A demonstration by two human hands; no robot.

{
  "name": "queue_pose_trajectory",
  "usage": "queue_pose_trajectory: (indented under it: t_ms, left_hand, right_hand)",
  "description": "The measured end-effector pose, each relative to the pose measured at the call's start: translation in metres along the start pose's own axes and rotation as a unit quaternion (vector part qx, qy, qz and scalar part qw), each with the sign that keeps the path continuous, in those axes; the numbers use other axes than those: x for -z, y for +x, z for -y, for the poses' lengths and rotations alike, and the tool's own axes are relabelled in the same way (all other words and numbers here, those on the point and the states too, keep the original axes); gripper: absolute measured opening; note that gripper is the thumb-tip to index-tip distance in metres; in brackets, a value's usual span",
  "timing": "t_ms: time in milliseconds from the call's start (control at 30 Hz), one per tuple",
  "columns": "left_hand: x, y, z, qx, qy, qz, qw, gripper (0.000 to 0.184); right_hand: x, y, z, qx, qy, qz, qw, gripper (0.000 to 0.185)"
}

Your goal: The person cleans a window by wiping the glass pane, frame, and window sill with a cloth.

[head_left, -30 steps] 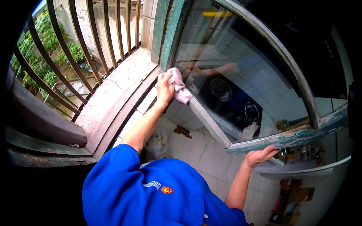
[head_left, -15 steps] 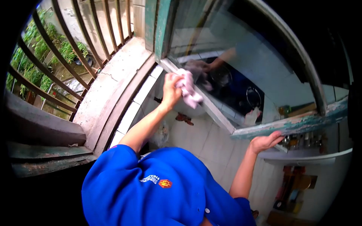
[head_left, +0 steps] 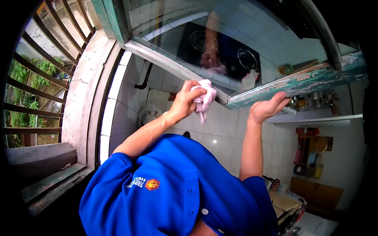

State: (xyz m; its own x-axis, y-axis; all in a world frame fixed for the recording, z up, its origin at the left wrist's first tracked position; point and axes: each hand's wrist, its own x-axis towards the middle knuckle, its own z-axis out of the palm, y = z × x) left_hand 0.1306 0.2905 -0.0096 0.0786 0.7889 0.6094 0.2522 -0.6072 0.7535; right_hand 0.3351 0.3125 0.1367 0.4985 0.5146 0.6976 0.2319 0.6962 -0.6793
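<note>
My left hand [head_left: 185,100] is closed around a crumpled pale pink cloth [head_left: 204,96], whose loose end hangs down. Cloth and fingers are at the grey edge of the window sash [head_left: 169,63], close to its corner; whether they press on it I cannot tell. My right hand [head_left: 267,107] is against the sash's peeling green edge, its fingers stretched out along the underside. In the window glass [head_left: 153,47] I see a reflection of an arm, the cloth and a dark cooktop.
A stone sill [head_left: 84,86] and metal bars [head_left: 33,112] lie to the left, with plants outside. Below the sash are a dark pipe [head_left: 145,76], a clear plastic bag [head_left: 149,114] and a tiled floor [head_left: 220,145]. Bottles and utensils [head_left: 311,103] stand at the right.
My left hand has moved along the sash's edge towards its corner and my right hand, with the cloth. The view has shifted, and my right hand remains at the green edge.
</note>
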Motion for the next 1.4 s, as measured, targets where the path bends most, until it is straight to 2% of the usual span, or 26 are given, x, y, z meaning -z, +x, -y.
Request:
queue_pose_trajectory:
  t_ms: [100,133,233,267,333,400,433,467,567,667,733,800,833,867,933,967,1100,1133,1200,1267,1333,1400]
  left_hand:
    - [-0.027,0.010,-0.016,0.076,-0.017,-0.067,0.995,0.045]
    - [-0.032,0.010,-0.018,0.051,-0.007,-0.034,0.998,0.048]
    - [-0.040,0.000,-0.024,-0.039,-0.028,0.215,0.975,0.052]
    - [-0.042,-0.005,-0.026,-0.056,0.006,0.222,0.973,0.050]
    - [-0.053,-0.013,-0.023,0.046,-0.129,0.121,0.983,0.048]
    - [-0.040,0.014,-0.039,-0.031,-0.047,0.042,0.998,0.047]
    - [-0.041,0.024,-0.041,-0.037,-0.041,0.038,0.998,0.043]
    - [-0.044,0.025,-0.040,-0.022,-0.060,0.084,0.994,0.043]
    - [-0.038,0.016,-0.032,-0.061,-0.021,0.232,0.971,0.046]
    - [-0.018,0.010,-0.036,-0.020,-0.064,0.190,0.980,0.048]
    - [-0.020,0.018,-0.043,-0.029,-0.045,0.102,0.993,0.051]
    - [-0.035,0.015,-0.033,-0.038,-0.064,0.128,0.989,0.048]
    - [-0.034,0.014,-0.033,-0.043,-0.059,0.204,0.976,0.044]
    - [-0.033,0.013,-0.033,-0.071,-0.033,0.217,0.973,0.041]
    - [-0.020,0.010,-0.035,-0.064,-0.048,0.253,0.964,0.040]
    - [-0.015,0.008,-0.038,-0.063,-0.049,0.210,0.974,0.043]
    - [-0.025,0.016,-0.041,-0.009,-0.097,0.086,0.992,0.047]
    - [-0.028,0.024,-0.046,-0.023,-0.112,0.110,0.987,0.049]
    - [-0.039,0.020,-0.040,0.010,-0.100,0.208,0.973,0.049]
    - [-0.024,0.026,-0.042,-0.001,-0.072,0.222,0.972,0.045]
    - [-0.010,0.033,-0.049,0.024,-0.065,0.279,0.958,0.042]
    - [-0.016,0.034,-0.050,0.034,-0.093,0.151,0.983,0.041]
  right_hand:
    - [0.001,0.001,0.001,0.006,-0.003,0.023,1.000,0.068]
    - [0.001,0.001,0.002,0.003,-0.005,0.019,1.000,0.068]
    - [-0.003,0.000,0.005,0.002,0.008,0.018,1.000,0.066]
    - [-0.002,0.000,0.004,0.002,0.007,0.015,1.000,0.066]
    - [0.001,0.001,0.000,0.019,0.017,0.024,0.999,0.065]
    - [0.002,-0.001,0.003,0.014,0.011,0.021,1.000,0.063]
    - [0.001,0.000,0.003,0.014,0.011,0.020,1.000,0.062]
    - [0.000,0.000,0.003,0.015,0.012,0.020,1.000,0.062]
    - [0.002,-0.001,0.003,0.017,0.015,0.027,0.999,0.061]
    - [0.003,-0.001,0.004,0.028,0.007,0.030,0.999,0.061]
    - [0.002,-0.004,0.005,0.023,0.005,0.030,0.999,0.061]
    - [0.002,-0.004,0.007,-0.009,0.004,0.011,1.000,0.062]
    - [0.001,-0.004,0.008,-0.003,0.008,0.017,1.000,0.063]
    - [0.001,-0.004,0.008,-0.002,0.011,0.020,1.000,0.063]
    - [0.002,-0.003,0.005,0.015,0.024,0.026,0.999,0.063]
    - [0.003,-0.002,0.003,0.032,0.009,0.034,0.999,0.062]
    - [0.003,-0.005,0.007,0.003,0.004,0.028,1.000,0.062]
    - [0.004,-0.004,0.007,0.003,0.010,0.032,0.999,0.062]
    - [0.003,-0.003,0.007,0.006,0.018,0.039,0.999,0.062]
    - [0.003,-0.003,0.007,0.024,0.007,0.040,0.999,0.062]
    - [0.002,-0.004,0.008,0.020,0.010,0.033,0.999,0.062]
    - [0.003,-0.006,0.008,0.015,0.015,0.028,0.999,0.063]
